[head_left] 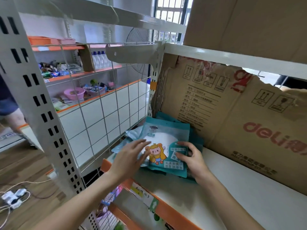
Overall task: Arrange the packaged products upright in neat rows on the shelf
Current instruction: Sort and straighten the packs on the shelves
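Both forearms reach in from six o'clock toward a loose heap of teal packets lying at the shelf's left end. At nine o'clock of the top packet point(163, 143) (the one with a cartoon girl printed on it), the left hand point(128, 159) lies with straight fingers spread over the packet's left edge, pressing rather than gripping. At three o'clock of it, the right hand point(191, 157) curls its fingers over the right edge, thumb apparently tucked below, so it seems to hold that side. The hands stand apart, one on each flank of the packet.

This packet leans back on others that lie flat and skewed beneath it; nothing stands upright yet, so the arranging looks barely begun.

The risks, as I judge them: the pouches look soft and slick, so lifting the top one could drag the pile point(128, 138) sideways toward the wire grid point(106, 117) at nine o'clock, or forward over the orange shelf lip point(159, 203) at six. A limp pouch stood on its base may also fold or topple unless leaned on the torn cardboard box point(232, 117) at twelve to two o'clock. A one-sided grip could let the packet swing and slip.
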Demonstrator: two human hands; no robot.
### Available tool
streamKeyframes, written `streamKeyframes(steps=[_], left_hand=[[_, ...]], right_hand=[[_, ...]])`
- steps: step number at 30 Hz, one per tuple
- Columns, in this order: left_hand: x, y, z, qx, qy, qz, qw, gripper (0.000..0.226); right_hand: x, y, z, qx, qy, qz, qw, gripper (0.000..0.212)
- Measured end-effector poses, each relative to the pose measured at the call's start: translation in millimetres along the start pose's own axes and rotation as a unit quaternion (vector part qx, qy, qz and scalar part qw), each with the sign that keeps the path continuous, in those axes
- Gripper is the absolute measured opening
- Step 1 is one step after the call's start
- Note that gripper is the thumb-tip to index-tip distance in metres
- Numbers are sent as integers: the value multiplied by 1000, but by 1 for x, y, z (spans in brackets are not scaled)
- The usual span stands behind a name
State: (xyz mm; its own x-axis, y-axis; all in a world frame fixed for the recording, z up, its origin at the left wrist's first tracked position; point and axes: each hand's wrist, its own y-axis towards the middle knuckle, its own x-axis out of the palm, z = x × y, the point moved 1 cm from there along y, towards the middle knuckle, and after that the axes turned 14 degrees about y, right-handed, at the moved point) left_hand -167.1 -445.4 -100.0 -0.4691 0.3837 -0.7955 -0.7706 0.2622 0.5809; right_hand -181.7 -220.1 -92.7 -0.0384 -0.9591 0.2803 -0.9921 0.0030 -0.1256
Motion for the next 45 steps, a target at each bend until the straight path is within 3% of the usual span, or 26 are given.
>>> streamKeyframes(steps=[2, 5, 14, 18, 21, 25, 32, 38, 45], left_hand=[[0, 3, -12, -88, -61, -56, 993, 40], [-1, 8, -16, -124, -154, -119, 973, 38], [-6, 27, 8, -147, -256, -105, 950, 39], [-6, 35, 25, -125, -331, -145, 924, 34], [-4, 41, 41, -113, -387, -182, 897, 44], [-6, 55, 69, -46, -391, -194, 899, 58], [11, 74, 140, 45, -389, -240, 888, 47], [41, 76, 222, 68, -414, -280, 864, 46], [42, 50, 314, 99, -453, -280, 840, 54]], right_hand=[[-5, -5, -1, -4, 24, -6, 1000, 35], [-11, -15, -2, -13, 40, -11, 999, 35], [-38, -45, -17, -67, 73, 7, 995, 35], [-54, -58, -24, -85, 70, 30, 993, 34], [-66, -69, -30, -92, 69, 42, 992, 34], [-85, -86, -41, -121, 72, 76, 987, 35], [-137, -134, -57, -158, 70, 181, 968, 35], [-194, -196, -63, -188, 50, 300, 934, 37], [-249, -269, -75, -218, 25, 373, 901, 36]])
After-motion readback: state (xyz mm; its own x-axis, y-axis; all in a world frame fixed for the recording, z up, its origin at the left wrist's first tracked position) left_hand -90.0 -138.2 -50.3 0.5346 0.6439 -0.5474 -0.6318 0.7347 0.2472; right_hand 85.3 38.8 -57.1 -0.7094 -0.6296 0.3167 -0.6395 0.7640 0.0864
